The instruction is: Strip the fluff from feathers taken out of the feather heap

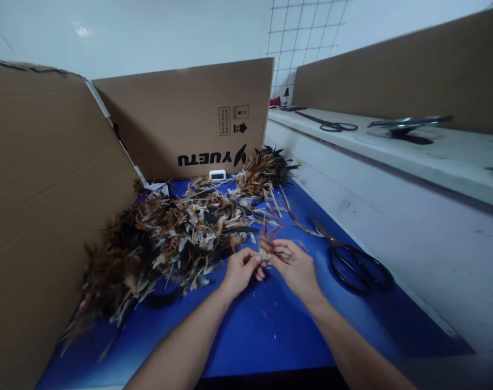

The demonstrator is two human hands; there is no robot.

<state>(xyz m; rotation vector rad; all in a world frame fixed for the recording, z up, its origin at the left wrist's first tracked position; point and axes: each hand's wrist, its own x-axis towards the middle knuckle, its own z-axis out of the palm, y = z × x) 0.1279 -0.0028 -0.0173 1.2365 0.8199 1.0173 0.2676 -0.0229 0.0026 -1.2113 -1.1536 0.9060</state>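
In the middle of the blue tabletop [270, 341], my two hands meet at a small brown feather [265, 241], pale and fluffy at its lower end. My left hand [242, 271] pinches that pale end between thumb and forefinger. My right hand [295, 266] is closed on the feather's right side. Whether it is one feather or a few together is too small to tell. A big loose pile of brown, black and white feathers [177, 227] spreads to the left of my hands. Black-handled scissors [355, 265] lie to the right, blades pointing away.
Cardboard panels stand at the left [39, 189] and back [169, 119]. A thick bundle of feathers [262, 172] lies at the far right corner beside a small white digital display [217, 175]. Along the right, a white ledge [363, 132] bears another pair of scissors [331, 126].
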